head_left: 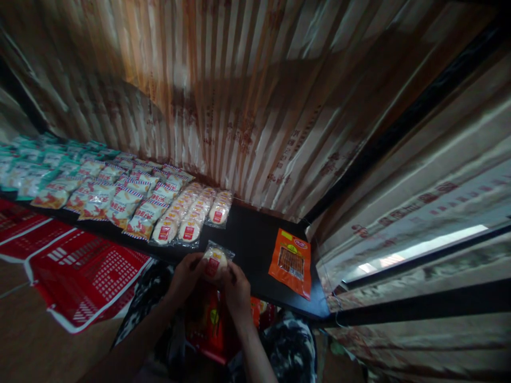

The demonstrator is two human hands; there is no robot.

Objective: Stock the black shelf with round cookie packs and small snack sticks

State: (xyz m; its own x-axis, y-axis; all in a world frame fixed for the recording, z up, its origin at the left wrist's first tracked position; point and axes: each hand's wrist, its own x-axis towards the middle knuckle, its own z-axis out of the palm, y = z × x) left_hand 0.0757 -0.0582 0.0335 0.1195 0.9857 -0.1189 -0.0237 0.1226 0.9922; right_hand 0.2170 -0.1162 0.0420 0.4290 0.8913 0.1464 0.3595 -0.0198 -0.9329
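Between my two hands is a round white rice cracker packet (pixel 215 263) in clear wrap with a red label. My left hand (pixel 189 274) pinches its left side and my right hand (pixel 237 284) grips its right side. The packet is held just over the front edge of the black shelf (pixel 249 234). Beyond it, similar rice cracker packets (pixel 189 223) lie overlapping in rows. Off to the right of my hands, an orange snack bag (pixel 291 260) with a window lies flat on the shelf.
White snack bags (pixel 123 205) with striped edges and green bags (pixel 35 170) fill the shelf's left part. Red baskets (pixel 96 266) stand below on the left. A red container (pixel 207 324) sits between my knees. Printed sheeting (pixel 239 106) hangs behind; a dark post rises at right.
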